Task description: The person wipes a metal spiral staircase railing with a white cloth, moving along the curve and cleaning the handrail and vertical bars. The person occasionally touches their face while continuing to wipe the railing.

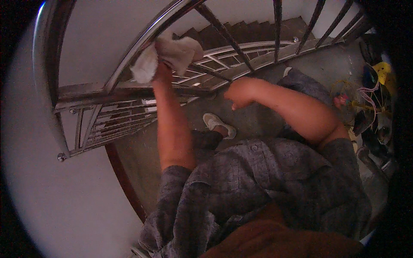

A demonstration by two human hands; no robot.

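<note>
A whitish cloth [185, 50] is bunched in my left hand [163, 72]. That hand is at the metal stair railing, with the cloth against the shiny tubular rail [124, 66] and hanging over its inner side. Part of my left fingers is hidden by the cloth. My right hand [242, 92] is held lower, beside the bottom rail [222, 84] of the balustrade. Its fingers are curled with the thumb pointing down; no object shows in it, and its palm side is hidden. Dark balusters [222, 29] slant above it.
Concrete steps [222, 32] show beyond the railing, with another metal railing [119, 119] lower on the left. A light shoe [219, 125] of mine stands on the grey floor [255, 119]. At right lie a yellow object [383, 73], pink cord [371, 96] and dark clutter. A pale wall [64, 200] borders the left.
</note>
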